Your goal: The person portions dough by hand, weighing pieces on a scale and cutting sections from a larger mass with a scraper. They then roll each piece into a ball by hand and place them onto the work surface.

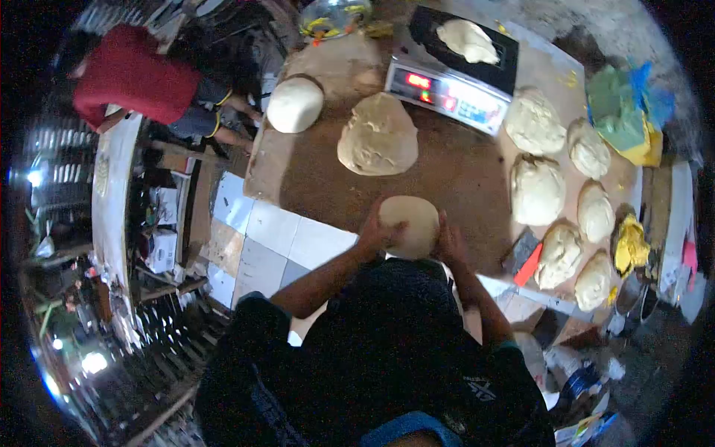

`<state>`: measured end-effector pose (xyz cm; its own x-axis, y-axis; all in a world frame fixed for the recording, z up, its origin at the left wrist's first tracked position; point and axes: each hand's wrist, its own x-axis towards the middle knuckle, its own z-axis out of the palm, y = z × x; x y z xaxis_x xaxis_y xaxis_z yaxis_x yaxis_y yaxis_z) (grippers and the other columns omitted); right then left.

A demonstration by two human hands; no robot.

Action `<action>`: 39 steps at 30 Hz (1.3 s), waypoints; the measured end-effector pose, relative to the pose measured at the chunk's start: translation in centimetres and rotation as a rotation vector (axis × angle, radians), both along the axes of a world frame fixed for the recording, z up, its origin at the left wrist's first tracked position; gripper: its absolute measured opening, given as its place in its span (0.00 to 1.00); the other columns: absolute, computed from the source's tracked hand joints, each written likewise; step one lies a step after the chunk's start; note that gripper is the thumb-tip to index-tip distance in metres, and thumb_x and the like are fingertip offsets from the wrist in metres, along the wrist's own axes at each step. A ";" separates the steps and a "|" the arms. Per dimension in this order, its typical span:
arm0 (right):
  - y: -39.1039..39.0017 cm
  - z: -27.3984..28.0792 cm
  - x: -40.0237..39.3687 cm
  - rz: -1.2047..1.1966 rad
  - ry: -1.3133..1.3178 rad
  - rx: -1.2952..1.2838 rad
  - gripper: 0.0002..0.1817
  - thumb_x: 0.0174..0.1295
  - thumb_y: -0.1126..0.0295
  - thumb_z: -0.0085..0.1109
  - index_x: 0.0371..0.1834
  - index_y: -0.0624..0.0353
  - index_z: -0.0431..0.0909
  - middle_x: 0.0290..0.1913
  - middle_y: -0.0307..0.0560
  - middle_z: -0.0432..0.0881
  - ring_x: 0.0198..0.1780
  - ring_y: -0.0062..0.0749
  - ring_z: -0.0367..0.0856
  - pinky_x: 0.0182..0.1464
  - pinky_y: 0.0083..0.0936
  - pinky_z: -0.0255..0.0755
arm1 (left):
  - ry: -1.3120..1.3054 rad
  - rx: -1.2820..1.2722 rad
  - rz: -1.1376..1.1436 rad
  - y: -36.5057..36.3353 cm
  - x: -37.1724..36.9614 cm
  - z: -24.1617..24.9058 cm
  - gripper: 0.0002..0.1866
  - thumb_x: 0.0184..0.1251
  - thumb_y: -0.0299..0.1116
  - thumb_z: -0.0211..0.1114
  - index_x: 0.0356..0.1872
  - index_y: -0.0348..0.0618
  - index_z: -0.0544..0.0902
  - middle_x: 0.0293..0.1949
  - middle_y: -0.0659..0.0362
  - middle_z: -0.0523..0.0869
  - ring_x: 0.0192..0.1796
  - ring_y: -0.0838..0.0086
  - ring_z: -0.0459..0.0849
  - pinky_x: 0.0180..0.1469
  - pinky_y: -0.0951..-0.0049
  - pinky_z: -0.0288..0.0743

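Near the front edge of the wooden table [320,175], a round, smooth piece of dough [411,227] lies between my two hands. My left hand [382,227] is against its left side, with fingers curled onto the dough. Along its right side rests my right hand [449,240], its fingers pointing up the table and partly hidden. A larger flattened dough [377,135] lies just beyond, and a smooth dough ball [295,105] sits at the table's left edge.
A digital scale [450,93] with dough [468,41] on it stands at the back. Several dough lumps [538,190] lie at the right, near a red-handled scraper [528,264]. A metal bowl [335,16] is behind. A person in red [138,78] bends at the left.
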<state>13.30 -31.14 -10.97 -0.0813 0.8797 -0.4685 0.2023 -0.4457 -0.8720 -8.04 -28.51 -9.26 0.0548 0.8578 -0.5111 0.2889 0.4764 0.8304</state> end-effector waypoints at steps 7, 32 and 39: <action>6.3 3.6 -8.6 -0.417 0.884 -0.328 0.35 0.66 0.40 0.44 0.59 0.62 0.68 0.54 0.52 0.77 0.50 0.37 0.78 0.54 0.37 0.73 | -0.467 -0.071 0.338 2.8 -3.1 3.2 0.38 0.48 0.39 0.78 0.59 0.39 0.67 0.52 0.51 0.77 0.54 0.64 0.76 0.57 0.61 0.72; 12.5 -2.6 -19.6 -0.957 0.678 0.084 0.18 0.63 0.61 0.57 0.53 0.58 0.73 0.51 0.49 0.77 0.51 0.34 0.77 0.53 0.28 0.73 | 0.722 0.672 -0.328 11.5 -32.0 1.6 0.42 0.60 0.58 0.60 0.69 0.43 0.59 0.67 0.32 0.52 0.69 0.35 0.52 0.66 0.37 0.49; 16.0 2.2 -16.5 -0.834 0.808 0.075 0.25 0.55 0.69 0.54 0.58 0.58 0.69 0.50 0.48 0.77 0.50 0.39 0.78 0.51 0.35 0.76 | 0.485 0.898 -0.274 13.7 -32.7 5.3 0.38 0.59 0.48 0.65 0.64 0.33 0.64 0.64 0.36 0.61 0.67 0.38 0.56 0.66 0.44 0.55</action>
<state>-3.23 -15.11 -8.79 0.2847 0.8243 -0.4893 -0.7563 -0.1205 -0.6431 -40.70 -14.80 -3.93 0.2635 0.9213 0.2859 0.6887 -0.3872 0.6130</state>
